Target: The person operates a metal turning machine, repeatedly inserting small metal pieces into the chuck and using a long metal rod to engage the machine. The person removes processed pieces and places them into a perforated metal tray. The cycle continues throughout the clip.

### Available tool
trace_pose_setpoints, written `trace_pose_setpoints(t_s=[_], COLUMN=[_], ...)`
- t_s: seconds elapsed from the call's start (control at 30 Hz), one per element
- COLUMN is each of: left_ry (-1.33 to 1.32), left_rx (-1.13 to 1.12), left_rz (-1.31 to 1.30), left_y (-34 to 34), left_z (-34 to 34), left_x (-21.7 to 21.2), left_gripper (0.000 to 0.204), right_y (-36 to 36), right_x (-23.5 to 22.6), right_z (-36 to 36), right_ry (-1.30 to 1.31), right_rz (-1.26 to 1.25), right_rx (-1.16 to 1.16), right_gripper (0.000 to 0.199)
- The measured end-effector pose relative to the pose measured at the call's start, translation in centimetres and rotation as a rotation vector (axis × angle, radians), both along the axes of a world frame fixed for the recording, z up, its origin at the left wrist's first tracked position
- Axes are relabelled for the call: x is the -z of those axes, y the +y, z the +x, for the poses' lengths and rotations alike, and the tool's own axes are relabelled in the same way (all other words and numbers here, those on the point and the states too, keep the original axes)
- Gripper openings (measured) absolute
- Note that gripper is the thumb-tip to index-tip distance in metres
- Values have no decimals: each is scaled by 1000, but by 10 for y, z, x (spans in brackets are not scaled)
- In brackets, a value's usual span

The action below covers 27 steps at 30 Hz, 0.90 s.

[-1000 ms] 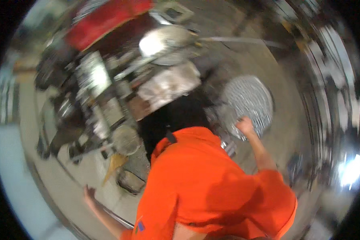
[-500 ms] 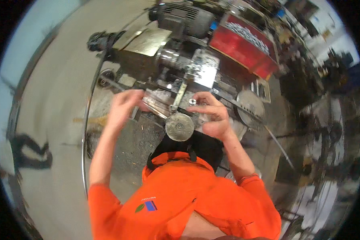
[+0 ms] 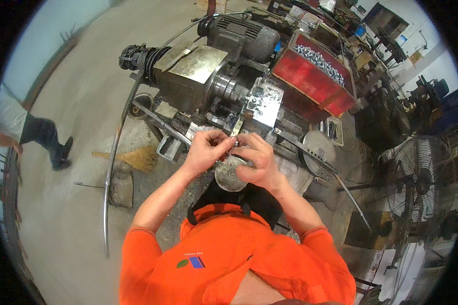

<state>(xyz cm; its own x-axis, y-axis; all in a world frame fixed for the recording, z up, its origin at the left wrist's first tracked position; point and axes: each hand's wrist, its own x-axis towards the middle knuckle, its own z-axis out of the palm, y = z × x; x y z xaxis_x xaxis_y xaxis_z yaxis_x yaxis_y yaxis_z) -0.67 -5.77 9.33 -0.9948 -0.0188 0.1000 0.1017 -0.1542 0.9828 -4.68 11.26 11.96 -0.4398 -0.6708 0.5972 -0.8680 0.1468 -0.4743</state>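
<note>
Perhaps metal point(image 3: 236, 144) between fingers point(image 3: 223, 147), lettered shirt point(image 3: 229, 244)

A smooth grey-beige floor point(image 3: 81, 203) spreads across the left side, turning darker and dirtier toward the centre and right. A pale bluish wall point(image 3: 40, 56) curves along the left edge, with a long brown ledge point(image 3: 47, 76) at its foot. Near it stands a person point(image 3: 33, 124) in a pale top and dark trousers. A straw broom point(image 3: 142, 158) lies on the floor. At right, a large round caged fan point(image 3: 422, 178) stands upright. Beyond, dark machinery point(image 3: 423, 94) crowds before a whitish wall point(image 3: 435, 48) bearing a yellow sign point(image 3: 415, 57).
</note>
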Motion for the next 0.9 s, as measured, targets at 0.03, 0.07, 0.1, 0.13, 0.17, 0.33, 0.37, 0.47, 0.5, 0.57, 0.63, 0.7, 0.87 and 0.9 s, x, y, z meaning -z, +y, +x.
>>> trace_pose_setpoints(t_s=[0.03,0.07,0.1,0.13,0.17,0.33,0.37,0.47,0.5,0.57,0.63,0.7,0.87,0.9], left_ry=[-9,-22,-14,-12,-14,-81,-75,-73,-74,-62,-28,-126,-263,-278], left_rx=[-17,-42,-48,-21,-28,9,7,29,51,99,105,-7,-702,-710], left_rz=[-54,-103,-133,-194,-270,-186,-224,-362,-413,-506,-657,-776,-746,-890], left_y=[-3,-7,-9,-6,-10,-19,-22,-34,-37,-47,-65,-99,-225,-245], left_z=[0,1,2,0,-3,-4,-2,0,1,4,11,26,98,111], left_x=[-2,-2,-5,-4,-2,8,8,5,3,-6,-10,-23,8,18], left_gripper=[24,24,23,27,31,31,31,29,28,26,29,38,33,34], right_y=[-2,-5,-5,-5,-5,-19,-19,-26,-26,-31,-27,-20,-30,-32], right_x=[-2,-1,1,1,0,-8,-5,-1,-1,-2,-2,-4,-7,6], right_z=[-1,-3,-7,-11,-14,-18,-18,-23,-24,-27,-34,-55,-133,-151], right_ry=[0,-24,-47,-70,-68,-3,-10,24,43,75,61,106,243,156], right_rz=[11,41,70,98,130,207,209,232,240,277,348,359,554,609], right_rx=[-3,-22,-45,-73,-71,-105,-121,-182,-195,-186,-135,-7,327,400], right_gripper=[30,30,30,30,30,29,29,29,29,28,26,27,18,19])
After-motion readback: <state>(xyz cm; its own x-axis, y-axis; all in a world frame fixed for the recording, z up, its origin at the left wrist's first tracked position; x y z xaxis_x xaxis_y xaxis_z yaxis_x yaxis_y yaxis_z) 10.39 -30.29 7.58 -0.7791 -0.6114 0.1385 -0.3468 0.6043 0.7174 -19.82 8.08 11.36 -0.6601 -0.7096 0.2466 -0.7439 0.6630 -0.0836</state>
